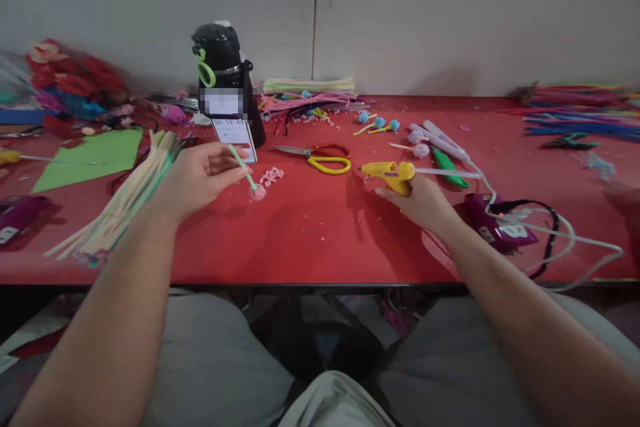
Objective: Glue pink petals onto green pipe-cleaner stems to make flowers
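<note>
My left hand (200, 177) pinches a light green stem (242, 164) with a small pink flower head (258, 192) at its lower end, close to the red table (310, 247). Beside that head lies a small heap of pink curled pieces (271, 177). My right hand (420, 200) is wrapped round a yellow glue gun (390, 173), whose nozzle points left; a clear glue stick (445, 173) sticks out of its back. Between my hands lie scissors (327, 159) with yellow and red handles.
A black bottle (225, 60) stands behind a phone (235, 140). Pale stems (125, 193) are bundled at left near a green sheet (93, 160). Blue flower heads (379, 123), a white glue gun (443, 140) and a purple box with cables (500, 230) lie right. Another person's hand (623, 197) shows far right.
</note>
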`<state>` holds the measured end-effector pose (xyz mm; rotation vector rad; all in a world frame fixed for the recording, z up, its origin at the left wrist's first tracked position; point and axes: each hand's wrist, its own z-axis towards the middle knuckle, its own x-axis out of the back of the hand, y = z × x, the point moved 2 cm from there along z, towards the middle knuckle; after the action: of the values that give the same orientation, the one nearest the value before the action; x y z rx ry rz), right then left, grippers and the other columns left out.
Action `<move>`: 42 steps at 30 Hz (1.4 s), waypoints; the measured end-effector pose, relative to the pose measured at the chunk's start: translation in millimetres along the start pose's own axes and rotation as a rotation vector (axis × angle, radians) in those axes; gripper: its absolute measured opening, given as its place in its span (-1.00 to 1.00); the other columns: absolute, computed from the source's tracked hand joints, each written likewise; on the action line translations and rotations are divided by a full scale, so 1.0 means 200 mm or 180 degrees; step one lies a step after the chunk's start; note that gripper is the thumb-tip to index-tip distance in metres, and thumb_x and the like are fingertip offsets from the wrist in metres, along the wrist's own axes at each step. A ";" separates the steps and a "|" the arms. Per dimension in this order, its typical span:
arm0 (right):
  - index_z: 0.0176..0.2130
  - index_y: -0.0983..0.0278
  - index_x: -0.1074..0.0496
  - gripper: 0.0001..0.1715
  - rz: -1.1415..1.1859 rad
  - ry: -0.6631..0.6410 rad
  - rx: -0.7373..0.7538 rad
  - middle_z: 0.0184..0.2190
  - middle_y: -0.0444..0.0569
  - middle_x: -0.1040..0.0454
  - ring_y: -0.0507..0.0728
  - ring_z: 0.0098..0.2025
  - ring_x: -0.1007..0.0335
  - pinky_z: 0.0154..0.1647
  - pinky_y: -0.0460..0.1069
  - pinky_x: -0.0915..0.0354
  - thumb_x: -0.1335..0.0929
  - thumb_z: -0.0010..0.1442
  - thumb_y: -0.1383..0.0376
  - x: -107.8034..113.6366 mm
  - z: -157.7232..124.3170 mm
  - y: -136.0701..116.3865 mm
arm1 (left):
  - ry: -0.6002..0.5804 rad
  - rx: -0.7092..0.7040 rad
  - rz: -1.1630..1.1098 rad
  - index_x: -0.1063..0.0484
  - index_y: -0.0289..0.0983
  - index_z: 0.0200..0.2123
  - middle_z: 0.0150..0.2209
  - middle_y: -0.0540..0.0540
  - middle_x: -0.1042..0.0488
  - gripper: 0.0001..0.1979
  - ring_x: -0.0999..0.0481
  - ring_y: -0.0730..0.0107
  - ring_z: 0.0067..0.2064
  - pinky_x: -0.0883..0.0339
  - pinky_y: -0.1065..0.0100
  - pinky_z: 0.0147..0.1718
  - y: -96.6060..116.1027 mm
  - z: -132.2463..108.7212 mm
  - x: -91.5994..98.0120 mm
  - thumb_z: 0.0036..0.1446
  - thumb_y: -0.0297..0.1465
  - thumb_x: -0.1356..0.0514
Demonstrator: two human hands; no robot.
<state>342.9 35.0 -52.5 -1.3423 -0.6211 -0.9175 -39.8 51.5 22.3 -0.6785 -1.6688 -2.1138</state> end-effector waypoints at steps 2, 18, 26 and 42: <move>-0.43 0.23 -0.34 -0.59 -0.0162 -0.0078 -0.0035 -0.55 -0.11 -0.36 0.09 -0.52 -0.27 -0.48 -0.01 -0.08 -0.46 0.08 -0.01 0.02 -0.02 0.02 | 0.0012 -0.0037 0.0054 -0.53 -0.31 -0.13 -0.18 -0.09 -0.63 -0.75 -0.60 0.27 -0.09 -0.47 0.20 0.04 -0.01 0.01 0.00 0.08 -0.39 -0.33; -0.27 0.27 -0.50 -0.91 0.0568 -0.1345 0.1401 -0.25 -0.04 -0.60 0.07 -0.25 -0.46 -0.20 -0.05 -0.31 -0.36 0.28 0.36 -0.31 0.07 -0.64 | 0.0061 -0.0236 0.0322 -0.43 -0.27 -0.33 -0.28 -0.15 -0.60 -0.84 -0.63 0.16 -0.18 -0.51 0.13 -0.08 -0.06 0.03 -0.02 0.04 -0.32 -0.28; -0.38 0.27 -0.50 -0.87 0.0375 -0.1228 0.1325 -0.35 -0.03 -0.56 0.09 -0.34 -0.40 -0.34 -0.05 -0.19 -0.41 0.23 0.31 -0.66 0.26 -0.88 | -0.0005 -0.0302 0.0316 -0.48 -0.29 -0.26 -0.26 -0.15 -0.61 -0.84 -0.63 0.19 -0.17 -0.53 0.20 -0.10 -0.06 0.00 -0.02 0.10 -0.34 -0.26; -0.19 0.30 -0.46 -0.81 0.0940 -0.1071 0.1311 -0.29 0.02 -0.58 0.09 -0.29 -0.50 -0.22 -0.02 -0.37 -0.31 0.19 0.47 -0.34 0.07 -0.65 | -0.0304 -0.0461 0.0175 -0.48 -0.29 -0.28 -0.26 -0.12 -0.61 -0.86 -0.62 0.25 -0.17 -0.52 0.23 -0.08 -0.04 0.00 -0.10 0.14 -0.34 -0.25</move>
<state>198.6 65.6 -36.3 -1.1772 -0.7939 -0.3014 -27.1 52.4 3.9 -0.8717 -1.5365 -2.2105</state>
